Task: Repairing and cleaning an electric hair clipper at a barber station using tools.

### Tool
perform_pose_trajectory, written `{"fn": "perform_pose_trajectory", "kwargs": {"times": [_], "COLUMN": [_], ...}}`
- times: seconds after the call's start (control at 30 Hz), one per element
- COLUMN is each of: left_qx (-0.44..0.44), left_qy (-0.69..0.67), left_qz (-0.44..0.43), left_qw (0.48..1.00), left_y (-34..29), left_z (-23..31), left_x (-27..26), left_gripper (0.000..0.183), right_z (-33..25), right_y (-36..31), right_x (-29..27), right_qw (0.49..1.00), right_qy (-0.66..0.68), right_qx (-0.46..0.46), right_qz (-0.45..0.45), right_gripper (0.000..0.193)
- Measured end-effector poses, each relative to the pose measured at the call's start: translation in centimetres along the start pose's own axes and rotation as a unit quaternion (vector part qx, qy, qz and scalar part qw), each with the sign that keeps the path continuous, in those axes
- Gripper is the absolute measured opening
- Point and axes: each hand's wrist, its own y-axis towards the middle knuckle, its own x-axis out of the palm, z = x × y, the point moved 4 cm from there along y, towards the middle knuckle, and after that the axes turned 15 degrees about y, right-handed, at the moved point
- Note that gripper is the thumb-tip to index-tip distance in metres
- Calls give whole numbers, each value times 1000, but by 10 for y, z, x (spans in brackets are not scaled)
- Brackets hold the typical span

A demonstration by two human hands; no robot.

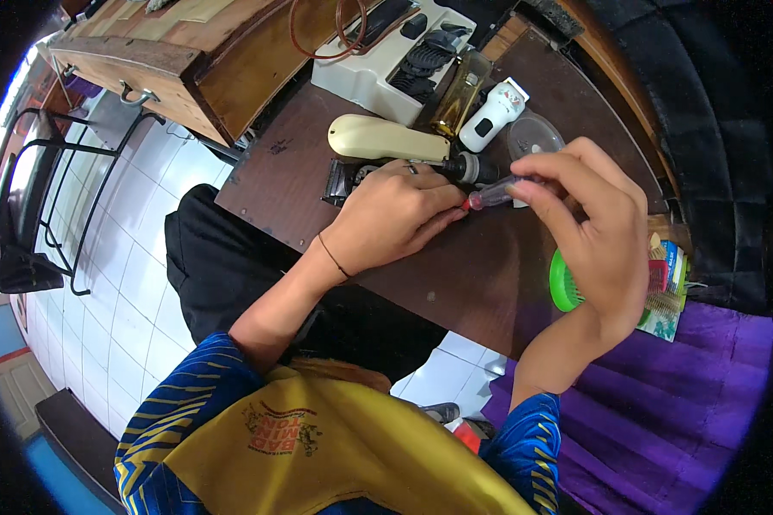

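Observation:
My left hand [391,210] lies on the dark brown tabletop, its fingers closed over a black hair clipper [338,180]. The clipper's metal head shows to the left of the hand; most of its body is hidden under the fingers. In my right hand [605,227] is a screwdriver [492,195] with a clear handle, pinched between thumb and fingers. It points left, its red collar touching or close to my left fingertips. The screwdriver's tip is hidden there. Just beyond my left hand lies a cream clipper housing [386,138].
A white clipper [496,116], an amber bottle [464,90] and a clear round dish [534,135] stand farther back. Behind is a cream organizer [361,84] with black guards. A green round brush [563,283] and combs [666,292] lie at the right edge.

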Motion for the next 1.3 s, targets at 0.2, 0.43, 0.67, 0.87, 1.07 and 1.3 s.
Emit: {"fn": "perform_pose_trajectory", "kwargs": {"times": [0.2, 0.43, 0.67, 0.87, 1.07, 1.3], "left_qx": [-18, 3, -4, -9, -10, -5], "left_qy": [27, 21, 23, -69, 48, 128], "left_qz": [-1, 18, -11, 12, -44, -43], "left_qw": [999, 1000, 1000, 998, 998, 991], "left_y": [-5, -2, -1, -6, -15, -13], "left_z": [-4, 1, 1, -3, -22, -19], "left_x": [-4, -5, -6, -29, -24, -16], "left_gripper": [14, 14, 15, 34, 39, 38], "right_z": [3, -2, -2, -4, -1, 7], "right_y": [10, 3, -2, -2, -2, 0], "right_x": [17, 11, 6, 10, 6, 2], "right_qw": [1000, 993, 999, 999, 999, 998], "right_qy": [3, 44, 7, 18, 10, -7], "right_qx": [20, 84, 16, 3, 21, 36], "right_qz": [-12, -65, -41, -36, -38, -42], "right_gripper": [17, 21, 23, 23, 23, 23]}}
